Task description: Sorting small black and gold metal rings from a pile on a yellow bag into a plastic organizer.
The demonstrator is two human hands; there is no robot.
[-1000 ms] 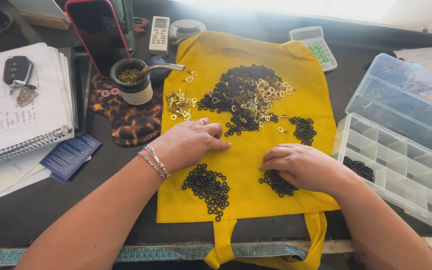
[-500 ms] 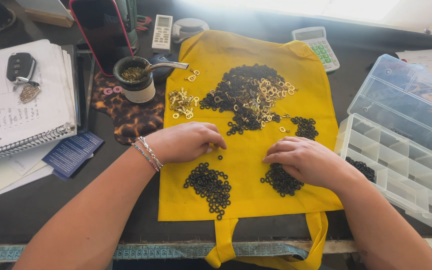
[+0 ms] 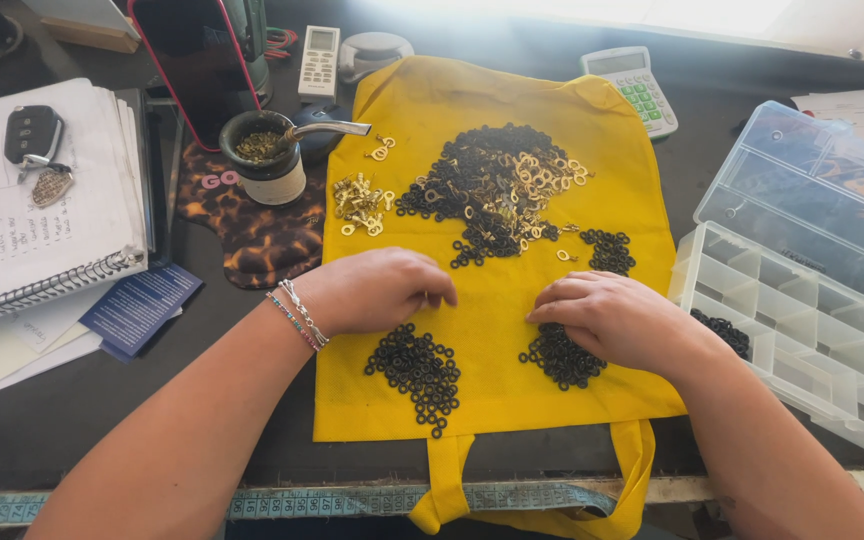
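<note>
Item: sorting layout on a yellow bag (image 3: 497, 330) spread flat across the middle of the table (image 3: 102, 430), handles hanging over the near edge.

Left hand (image 3: 377, 290): palm down on the bag, fingers curled together, tips pressing the cloth. I cannot tell whether anything is pinched under them. A pile of black rings (image 3: 417, 368) lies just nearward of this hand, between it and the near edge, touching or almost touching the heel of the palm.

Right hand (image 3: 612, 318): palm down, fingers loosely together, pointing toward the left hand. It partly covers a second black pile (image 3: 557, 358); I read the fingertips as resting on the cloth, not gripping.

Key relation: the mixed heap (image 3: 497, 195) of black and gold rings lies farward of both hands, toward the table's far edge, roughly centred between them; its long axis runs from far right to near left. The left fingertips are a little nearer its near-left end. A small black cluster (image 3: 609, 250) sits just farward of the right hand.

Other stock: gold pieces (image 3: 360, 203) near the bag's left edge; clear compartment box (image 3: 802, 330) at the right edge, one cell holding black rings; cup with spoon (image 3: 267, 160), notebook (image 3: 42, 230) and calculator (image 3: 637, 88) around the far side.
</note>
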